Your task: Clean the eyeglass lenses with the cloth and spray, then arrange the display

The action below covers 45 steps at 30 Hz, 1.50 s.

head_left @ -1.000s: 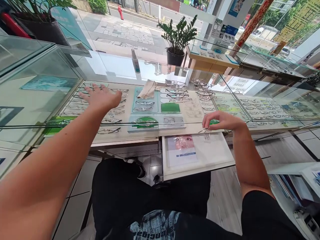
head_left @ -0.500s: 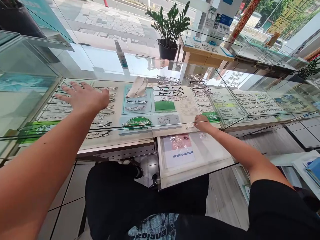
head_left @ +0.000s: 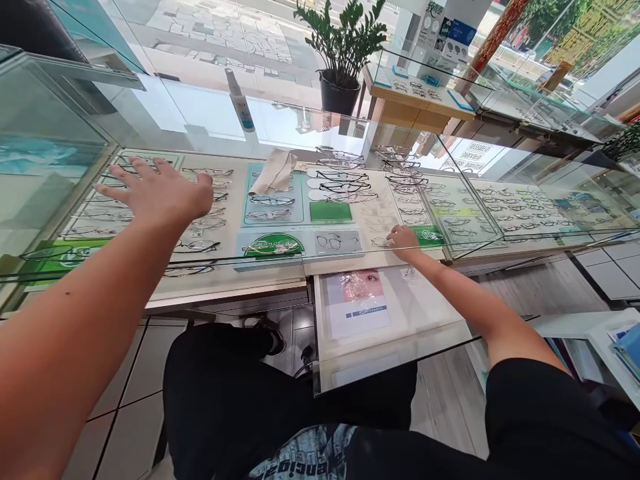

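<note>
My left hand [head_left: 160, 190] lies spread, palm down, at the left end of the glass display case [head_left: 175, 127], above rows of eyeglasses [head_left: 200, 245]. Reaching in over the pulled-out drawer [head_left: 410, 313], my right hand [head_left: 404, 241] has its fingers closed on the end of a thin-framed pair of eyeglasses [head_left: 381, 242]. Its fingertips partly hide that pair. Beside it are a card with a glasses picture [head_left: 337, 241] and a green card [head_left: 429, 235]. Farther in lie several dark-framed eyeglasses [head_left: 345, 177] and a beige cloth [head_left: 274, 172].
A spray bottle [head_left: 240, 103] stands on the glass top, with a potted plant [head_left: 341, 60] behind the case. More eyeglasses [head_left: 520, 207] fill the section to the right. A white shelf unit [head_left: 585, 333] stands at the lower right. My legs are under the drawer.
My right hand and the eyeglasses at its fingertips have shifted slightly farther into the case. The left hand stays spread; the view has shifted a little.
</note>
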Available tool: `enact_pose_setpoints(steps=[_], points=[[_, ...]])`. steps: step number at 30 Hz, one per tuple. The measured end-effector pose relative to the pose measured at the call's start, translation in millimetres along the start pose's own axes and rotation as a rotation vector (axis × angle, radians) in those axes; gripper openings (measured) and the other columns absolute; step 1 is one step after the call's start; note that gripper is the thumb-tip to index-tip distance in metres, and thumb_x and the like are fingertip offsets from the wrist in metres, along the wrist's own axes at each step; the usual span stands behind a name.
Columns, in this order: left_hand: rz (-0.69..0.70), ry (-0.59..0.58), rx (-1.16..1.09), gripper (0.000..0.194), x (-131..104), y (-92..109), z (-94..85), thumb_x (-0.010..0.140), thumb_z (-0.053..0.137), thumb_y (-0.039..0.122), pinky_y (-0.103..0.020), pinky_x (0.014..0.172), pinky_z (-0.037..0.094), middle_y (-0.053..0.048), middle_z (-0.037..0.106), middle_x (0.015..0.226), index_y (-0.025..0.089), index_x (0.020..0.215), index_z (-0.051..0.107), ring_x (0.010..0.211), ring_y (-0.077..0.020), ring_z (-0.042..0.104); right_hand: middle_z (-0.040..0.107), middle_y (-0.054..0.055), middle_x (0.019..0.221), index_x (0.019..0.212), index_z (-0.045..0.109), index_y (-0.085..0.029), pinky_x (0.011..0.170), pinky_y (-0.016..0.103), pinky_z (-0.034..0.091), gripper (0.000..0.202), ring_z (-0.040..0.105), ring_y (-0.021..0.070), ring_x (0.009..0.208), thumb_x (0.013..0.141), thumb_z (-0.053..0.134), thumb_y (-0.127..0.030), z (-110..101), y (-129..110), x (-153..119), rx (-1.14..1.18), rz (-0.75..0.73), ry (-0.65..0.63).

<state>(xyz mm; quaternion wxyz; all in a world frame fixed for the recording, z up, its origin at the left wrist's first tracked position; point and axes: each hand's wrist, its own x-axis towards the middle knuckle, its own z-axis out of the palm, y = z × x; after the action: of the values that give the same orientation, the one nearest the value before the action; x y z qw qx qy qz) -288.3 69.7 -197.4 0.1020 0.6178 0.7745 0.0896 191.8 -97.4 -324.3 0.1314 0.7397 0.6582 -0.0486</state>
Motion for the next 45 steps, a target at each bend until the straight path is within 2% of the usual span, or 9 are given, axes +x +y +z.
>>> enact_pose_setpoints(steps=[6, 10, 12, 14, 16, 18, 20, 31, 45], points=[[0.0, -0.007, -0.008, 0.104, -0.5, -0.3, -0.7, 0.111, 0.022, 0.068, -0.087, 0.137, 0.0, -0.031, 0.006, 0.194, -0.005, 0.185, 0.018, 0.179, -0.0589, 0.001, 0.072, 0.026, 0.151, 0.135, 0.084, -0.013, 0.105, 0.045, 0.055, 0.04, 0.068, 0.0414, 0.138, 0.1, 0.065, -0.009, -28.6, -42.7, -47.5, 0.017, -0.12, -0.198], [-0.006, 0.0, 0.001, 0.104, 2.9, -1.0, 1.3, 0.111, 0.021, 0.067, -0.087, 0.137, 0.0, -0.031, 0.006, 0.194, -0.005, 0.185, 0.018, 0.179, -0.0584, 0.001, 0.088, 0.004, 0.118, 0.109, 0.09, -0.028, 0.084, 0.03, 0.056, 0.015, 0.08, 0.0228, 0.105, 0.099, 0.079, -0.027, -72.8, -65.2, -94.0, 0.181, -0.41, -0.535], [-0.003, 0.008, -0.006, 0.105, 5.9, -2.2, 3.5, 0.11, 0.022, 0.068, -0.087, 0.136, 0.0, -0.03, 0.007, 0.194, -0.004, 0.185, 0.019, 0.179, -0.0581, 0.001, 0.088, 0.004, 0.109, 0.11, 0.089, -0.025, 0.08, 0.03, 0.056, 0.021, 0.079, 0.0209, 0.095, 0.105, 0.072, -0.036, -108.0, -55.1, -105.1, 0.416, -0.57, -0.725], [0.003, 0.013, -0.018, 0.106, 8.9, -3.6, 6.0, 0.109, 0.023, 0.07, -0.088, 0.136, 0.0, -0.03, 0.007, 0.195, -0.003, 0.185, 0.02, 0.18, -0.0577, 0.001, 0.088, 0.005, 0.106, 0.107, 0.089, -0.025, 0.078, 0.033, 0.056, 0.029, 0.078, 0.0229, 0.092, 0.106, 0.071, -0.048, -143.9, -29.2, -101.4, 0.516, -0.516, -0.554], [0.01, 0.023, -0.039, 0.107, 10.8, -4.7, 7.8, 0.108, 0.024, 0.071, -0.088, 0.136, -0.002, -0.03, 0.007, 0.194, -0.003, 0.185, 0.022, 0.18, -0.0575, 0.002, 0.088, 0.006, 0.109, 0.104, 0.089, -0.028, 0.087, 0.04, 0.058, 0.031, 0.077, 0.0274, 0.099, 0.107, 0.069, -0.051, -171.0, 4.8, -83.4, 0.448, -0.371, -0.145], [0.017, 0.03, -0.053, 0.107, 11.0, -4.8, 8.1, 0.108, 0.024, 0.071, -0.089, 0.135, -0.003, -0.031, 0.006, 0.194, -0.003, 0.185, 0.022, 0.18, -0.0577, 0.002, 0.086, 0.011, 0.118, 0.105, 0.09, -0.025, 0.102, 0.052, 0.056, 0.028, 0.073, 0.0358, 0.115, 0.108, 0.067, -0.041, -183.4, 36.8, -56.6, 0.301, -0.219, 0.317], [0.021, 0.027, -0.045, 0.108, 9.6, -4.0, 7.0, 0.108, 0.023, 0.071, -0.087, 0.136, -0.003, -0.032, 0.006, 0.194, -0.004, 0.185, 0.021, 0.18, -0.0579, 0.001, 0.083, 0.015, 0.133, 0.11, 0.091, -0.022, 0.117, 0.062, 0.05, 0.026, 0.065, 0.0422, 0.133, 0.107, 0.067, -0.031, -182.3, 59.6, -27.9, 0.169, -0.169, 0.509], [0.036, 0.024, -0.037, 0.108, 5.1, -4.6, 4.1, 0.108, 0.024, 0.069, -0.086, 0.137, 0.003, -0.034, 0.008, 0.193, -0.008, 0.183, 0.021, 0.178, -0.0611, 0.002, 0.082, 0.011, 0.148, 0.102, 0.092, -0.021, 0.118, 0.065, 0.049, 0.025, 0.058, 0.0417, 0.143, 0.101, 0.068, -0.023, -150.1, 81.9, 48.2, 0.005, -0.195, 0.429], [0.028, 0.016, -0.059, 0.116, 11.6, -7.3, 8.0, 0.104, 0.025, 0.078, -0.084, 0.138, -0.003, -0.033, 0.005, 0.194, -0.006, 0.184, 0.019, 0.179, -0.0585, 0.0, 0.088, 0.012, 0.123, 0.09, 0.091, -0.022, 0.115, 0.058, 0.05, 0.025, 0.063, 0.0389, 0.13, 0.093, 0.066, -0.02, -147.4, 70.3, 43.6, 0.054, -0.218, 0.445]])
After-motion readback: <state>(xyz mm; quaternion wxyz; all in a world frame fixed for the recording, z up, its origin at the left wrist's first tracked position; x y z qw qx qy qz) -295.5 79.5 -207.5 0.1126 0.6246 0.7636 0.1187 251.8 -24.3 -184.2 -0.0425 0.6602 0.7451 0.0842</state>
